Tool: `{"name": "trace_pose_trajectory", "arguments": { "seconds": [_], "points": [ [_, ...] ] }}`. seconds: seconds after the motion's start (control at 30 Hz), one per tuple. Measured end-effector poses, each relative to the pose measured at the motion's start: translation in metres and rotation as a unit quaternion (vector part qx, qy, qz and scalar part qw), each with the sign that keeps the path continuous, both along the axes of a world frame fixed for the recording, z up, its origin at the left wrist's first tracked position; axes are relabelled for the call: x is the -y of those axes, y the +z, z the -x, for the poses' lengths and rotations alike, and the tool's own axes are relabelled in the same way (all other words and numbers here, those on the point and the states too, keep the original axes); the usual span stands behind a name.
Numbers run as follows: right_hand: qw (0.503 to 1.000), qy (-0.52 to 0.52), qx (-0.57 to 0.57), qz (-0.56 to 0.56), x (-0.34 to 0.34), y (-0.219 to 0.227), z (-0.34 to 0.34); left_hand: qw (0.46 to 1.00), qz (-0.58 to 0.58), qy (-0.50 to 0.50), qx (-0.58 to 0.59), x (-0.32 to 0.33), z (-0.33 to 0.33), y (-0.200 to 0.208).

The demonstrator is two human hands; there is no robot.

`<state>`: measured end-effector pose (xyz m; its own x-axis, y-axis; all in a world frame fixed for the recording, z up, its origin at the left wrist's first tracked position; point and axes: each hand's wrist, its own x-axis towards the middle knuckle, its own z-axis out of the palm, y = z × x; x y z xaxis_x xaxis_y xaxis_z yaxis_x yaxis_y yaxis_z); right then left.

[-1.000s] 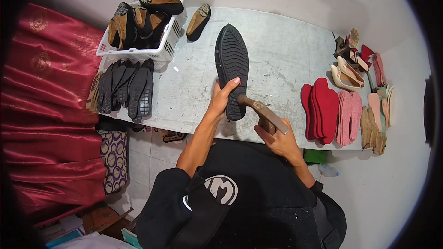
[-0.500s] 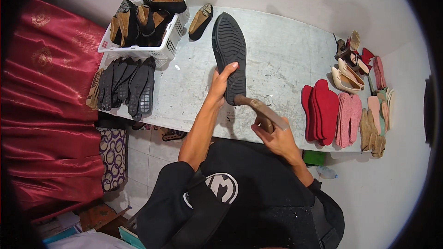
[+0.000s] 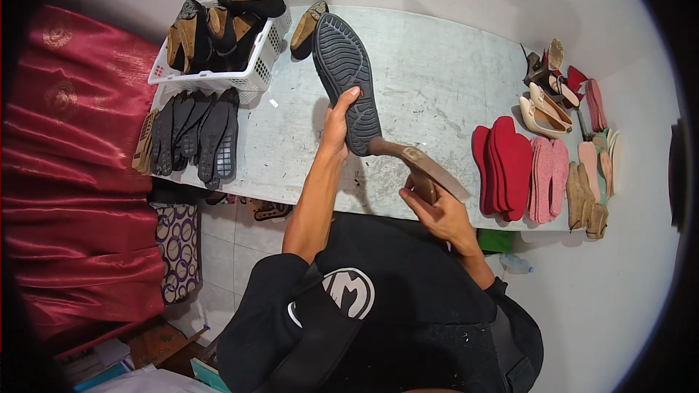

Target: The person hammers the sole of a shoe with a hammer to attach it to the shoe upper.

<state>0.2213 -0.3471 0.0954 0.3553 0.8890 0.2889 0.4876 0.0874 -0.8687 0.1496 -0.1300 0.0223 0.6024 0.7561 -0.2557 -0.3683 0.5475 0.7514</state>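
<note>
My left hand (image 3: 340,121) is closed round a black shoe (image 3: 341,51), gripping it near the middle with the thumb across its ridged sole. The sole faces up, and its toe points away from me toward the back of the table. In my right hand (image 3: 444,215) is a hammer (image 3: 413,158) with a worn brown metal head, its short handle inside my curled fingers. One end of the hammer's head meets the heel end of the sole, touching it or very close. The shoe's upper is mostly hidden beneath the sole.
A white basket (image 3: 262,76) of shoes stands at the back left, beside a single shoe (image 3: 304,33). Black soles (image 3: 196,135) lie at the table's left edge. Red insoles (image 3: 504,167), pink insoles (image 3: 547,178) and cream shoes (image 3: 542,113) crowd the right end. A red curtain (image 3: 87,175) hangs at left.
The shoe has tilted, its toe swinging left. The hammer has turned slightly with my right hand, its head still at the heel end. The whole view has shifted a little.
</note>
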Motion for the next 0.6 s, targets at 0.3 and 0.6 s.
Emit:
{"name": "trace_pose_trajectory", "arguments": {
  "seconds": [0.3, 0.6],
  "points": [
    [0.990, 0.007, -0.064, 0.124, 0.000, -0.003, 0.001, 1.000, 0.002, -0.010, -0.001, 0.005, 0.002, -0.002],
    [0.998, -0.029, -0.042, 0.034, 0.004, 0.004, 0.001, 0.999, 0.002, -0.047, 0.007, 0.012, 0.011, -0.001]
  ]
}}
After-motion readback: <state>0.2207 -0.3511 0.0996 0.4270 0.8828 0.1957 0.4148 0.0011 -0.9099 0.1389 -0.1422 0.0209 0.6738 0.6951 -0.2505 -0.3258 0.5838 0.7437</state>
